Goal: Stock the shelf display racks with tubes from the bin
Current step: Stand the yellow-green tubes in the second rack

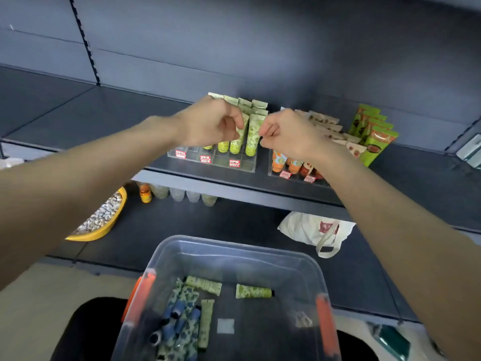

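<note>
Two bare forearms are seen, reaching in from the lower left and lower right corners. No sleeve, watch, bracelet or glove is worn on either. The left hand (213,123) and the right hand (289,134) are uncovered, and no ring is made out on the fingers that show. The nails are kept short and unpainted where they can be seen. The rest of the body is hidden from view.

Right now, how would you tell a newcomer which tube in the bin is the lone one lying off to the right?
Start at the clear plastic bin with orange latches, nearest the camera. Most tubes are piled at its left side. The green tube lies flat by itself toward the middle right, dark cap pointing right, touching nothing else.
</note>
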Tool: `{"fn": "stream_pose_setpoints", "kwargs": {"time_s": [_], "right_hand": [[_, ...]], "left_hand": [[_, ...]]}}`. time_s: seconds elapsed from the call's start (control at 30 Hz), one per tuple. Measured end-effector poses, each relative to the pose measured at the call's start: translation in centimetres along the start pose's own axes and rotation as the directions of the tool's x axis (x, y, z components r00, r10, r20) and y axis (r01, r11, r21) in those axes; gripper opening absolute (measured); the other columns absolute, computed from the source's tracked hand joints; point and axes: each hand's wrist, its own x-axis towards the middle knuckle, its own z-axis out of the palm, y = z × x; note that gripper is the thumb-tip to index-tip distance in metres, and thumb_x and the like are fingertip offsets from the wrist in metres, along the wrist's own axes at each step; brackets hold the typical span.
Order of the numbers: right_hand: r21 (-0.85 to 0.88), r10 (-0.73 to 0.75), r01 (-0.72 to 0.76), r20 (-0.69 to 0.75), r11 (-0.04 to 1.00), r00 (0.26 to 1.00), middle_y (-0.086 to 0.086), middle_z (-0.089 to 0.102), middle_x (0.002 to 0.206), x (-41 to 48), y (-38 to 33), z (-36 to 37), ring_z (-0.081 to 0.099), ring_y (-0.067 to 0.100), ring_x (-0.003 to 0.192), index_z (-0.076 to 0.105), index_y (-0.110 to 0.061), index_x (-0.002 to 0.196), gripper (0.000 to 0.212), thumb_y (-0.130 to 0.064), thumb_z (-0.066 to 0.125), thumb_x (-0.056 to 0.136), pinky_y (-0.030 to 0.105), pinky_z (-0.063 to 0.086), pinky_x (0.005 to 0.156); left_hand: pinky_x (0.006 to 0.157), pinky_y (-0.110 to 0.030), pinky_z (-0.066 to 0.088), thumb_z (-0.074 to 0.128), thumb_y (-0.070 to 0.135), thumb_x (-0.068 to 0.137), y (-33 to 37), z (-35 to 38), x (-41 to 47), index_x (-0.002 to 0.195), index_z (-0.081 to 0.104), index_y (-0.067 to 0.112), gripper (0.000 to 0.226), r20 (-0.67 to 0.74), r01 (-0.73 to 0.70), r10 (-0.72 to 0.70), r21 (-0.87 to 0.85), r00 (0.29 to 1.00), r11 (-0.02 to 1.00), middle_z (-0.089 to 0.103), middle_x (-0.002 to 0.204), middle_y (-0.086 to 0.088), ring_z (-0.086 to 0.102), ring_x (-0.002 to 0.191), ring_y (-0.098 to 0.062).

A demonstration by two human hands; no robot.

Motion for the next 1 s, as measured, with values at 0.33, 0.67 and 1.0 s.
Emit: {"fn": "stream_pose_setpoints", "kwargs": {"time_s": [0.33,0.67,1.0], "right_hand": [[0.061,0.190,-0.221,0.331,0.973,0.924,-0.001,0.069,0.093,-16.3,5.4,14.9,0.063,0.017,0.088,0.069,-0.014,0.101,0.016,-0.014,0.062,0.087,0.033,0.051,0.085],[-0.155,0.382,-0.359,0.550,0.920,0.743,0.007,0.037,0.148,-22.2,12.1,28.8,0.028,0.028,0.138,0.040,-0.015,0.140,0.049,-0.023,0.054,0.093,0.044,0.023,0.115],[-0.226,0.384,-0.313,0.611,0.923,0.692,0.013,0.050,0.132,-22.1,14.5,33.0,0.046,0.032,0.120,0.047,-0.014,0.125,0.038,-0.025,0.058,0.091,0.041,0.038,0.097]], "left_hand": [[0.076,-0.028,0.050,0.060,0.016,0.087,-2.1,18.4,-14.5,0.104,0.064,0.012,0.018,0.369,0.252,-0.172,-0.181,0.913,0.951,0.065,0.084,0.001,0.061,0.077,-0.015],[0.085,-0.026,0.041,0.060,0.023,0.087,-3.7,34.2,-21.0,0.121,0.054,0.013,0.035,0.610,0.550,-0.393,-0.085,0.688,0.831,0.059,0.120,-0.008,0.055,0.108,-0.023],[0.096,-0.037,0.041,0.061,0.027,0.085,-4.0,36.8,-22.0,0.120,0.053,0.011,0.039,0.592,0.502,-0.348,-0.111,0.727,0.858,0.050,0.126,-0.008,0.044,0.121,-0.026]]}}
